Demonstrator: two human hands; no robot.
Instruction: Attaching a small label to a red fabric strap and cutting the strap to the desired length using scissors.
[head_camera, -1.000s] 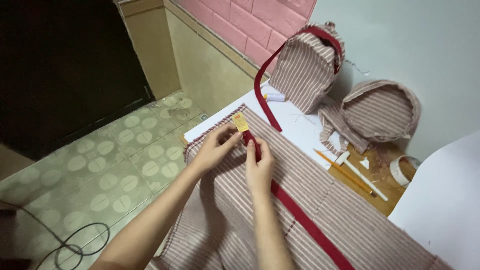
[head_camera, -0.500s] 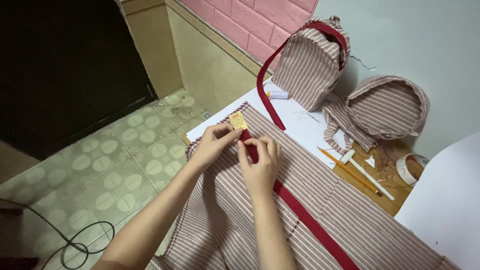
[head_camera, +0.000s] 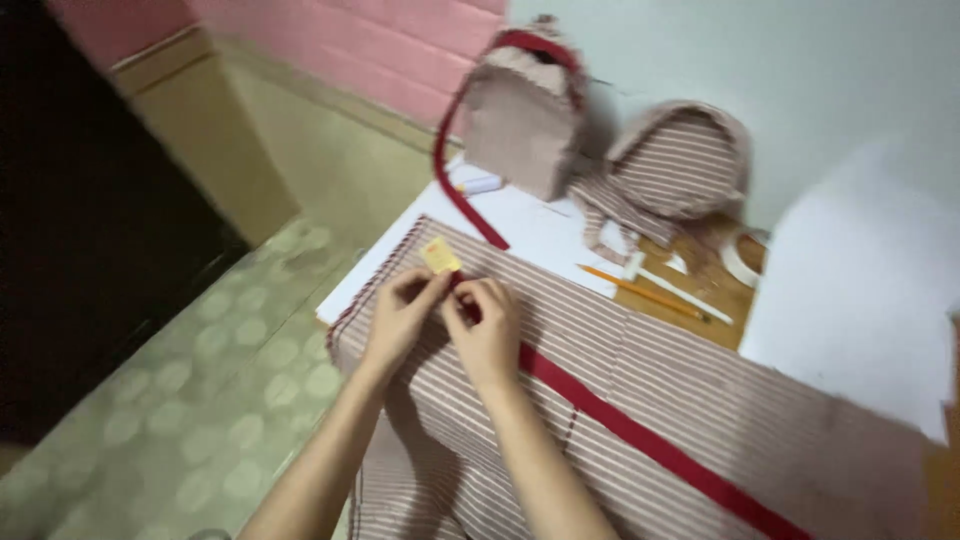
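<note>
Both hands' fingers (head_camera: 432, 292) pinched shut on red strap (head_camera: 640, 440) end.

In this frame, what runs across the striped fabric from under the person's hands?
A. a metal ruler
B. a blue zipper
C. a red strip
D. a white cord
C: a red strip runs diagonally over the striped fabric from under the left hand and right hand.

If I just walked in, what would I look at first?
First the two hands, left hand and right hand, pinching the end of a long red strap on striped fabric in the middle. Just above them sits a small yellow tag. Behind stands a striped backpack.
</note>
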